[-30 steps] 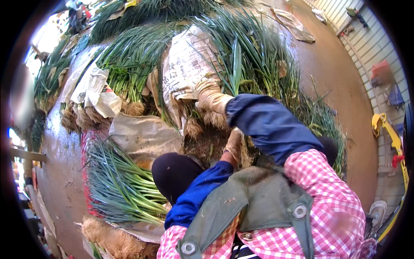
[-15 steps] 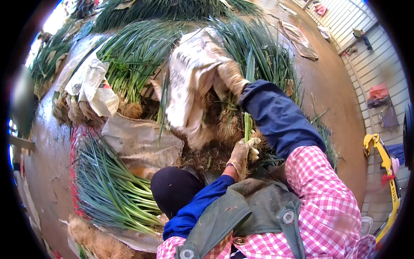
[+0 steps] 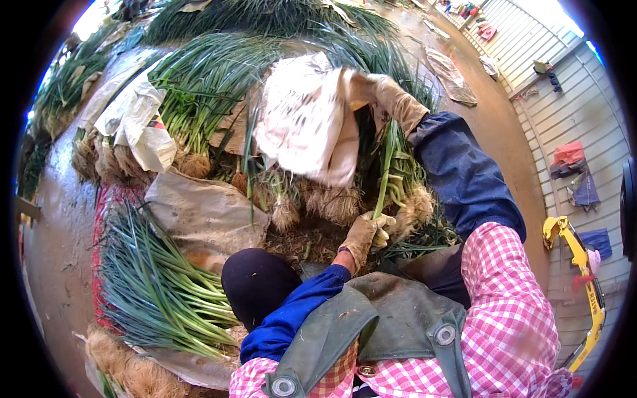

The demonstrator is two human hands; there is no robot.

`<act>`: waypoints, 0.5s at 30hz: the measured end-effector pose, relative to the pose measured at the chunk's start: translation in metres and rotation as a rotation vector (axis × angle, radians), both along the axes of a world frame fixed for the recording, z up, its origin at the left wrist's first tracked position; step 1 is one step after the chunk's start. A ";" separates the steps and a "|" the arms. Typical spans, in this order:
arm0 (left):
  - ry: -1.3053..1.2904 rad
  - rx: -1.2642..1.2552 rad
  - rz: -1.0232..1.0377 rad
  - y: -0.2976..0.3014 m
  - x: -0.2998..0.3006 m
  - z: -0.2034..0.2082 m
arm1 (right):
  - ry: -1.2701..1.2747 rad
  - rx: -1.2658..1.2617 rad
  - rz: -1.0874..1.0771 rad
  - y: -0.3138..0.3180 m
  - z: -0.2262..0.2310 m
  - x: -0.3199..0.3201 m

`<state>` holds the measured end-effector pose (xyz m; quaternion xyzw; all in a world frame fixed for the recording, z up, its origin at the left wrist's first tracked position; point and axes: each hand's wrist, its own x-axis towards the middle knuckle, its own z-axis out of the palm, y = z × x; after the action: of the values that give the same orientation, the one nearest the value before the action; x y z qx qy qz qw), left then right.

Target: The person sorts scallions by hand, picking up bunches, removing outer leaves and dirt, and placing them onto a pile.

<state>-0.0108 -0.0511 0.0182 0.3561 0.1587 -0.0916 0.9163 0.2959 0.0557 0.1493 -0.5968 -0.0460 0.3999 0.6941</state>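
Over the onions | right grip (image 3: 388, 93): white sack (image 3: 302, 119) | left grip (image 3: 366, 233): stalk (image 3: 385, 172)

Along our left lies a fanned bundle of long green onions (image 3: 156, 292) on a red mesh mat (image 3: 109, 199), its pale root ends toward the bottom edge. Just above it we see a crumpled grey-brown sack (image 3: 206, 212). Further up, a folded white plastic sack with printing (image 3: 136, 123) rests against a stacked row of green onions with sandy root clumps (image 3: 199, 86). The wet brown concrete floor (image 3: 504, 139) runs up the right side. We note a white slatted wall (image 3: 577, 93) with hung cloths, and a yellow metal frame (image 3: 584, 265) beside it.
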 end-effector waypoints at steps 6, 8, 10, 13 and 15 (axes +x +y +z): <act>-0.050 0.153 -0.093 0.005 -0.001 0.000 | -0.535 0.307 0.023 0.020 0.067 -0.067; -0.054 0.137 -0.136 0.002 0.000 0.008 | -0.580 0.359 0.015 0.014 0.095 -0.075; -0.066 0.077 -0.151 -0.001 -0.001 0.020 | -0.639 0.359 0.004 -0.001 0.121 -0.073; -0.135 -0.045 -0.039 0.005 -0.002 0.018 | -0.725 0.346 -0.013 -0.020 0.163 -0.077; -0.128 -0.111 0.031 0.010 -0.001 0.039 | -0.802 0.292 -0.043 -0.050 0.189 -0.073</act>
<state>-0.0117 -0.0413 0.0569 0.3075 0.0998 -0.0631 0.9442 0.2229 0.0060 0.3387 -0.6015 -0.3560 0.1111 0.7065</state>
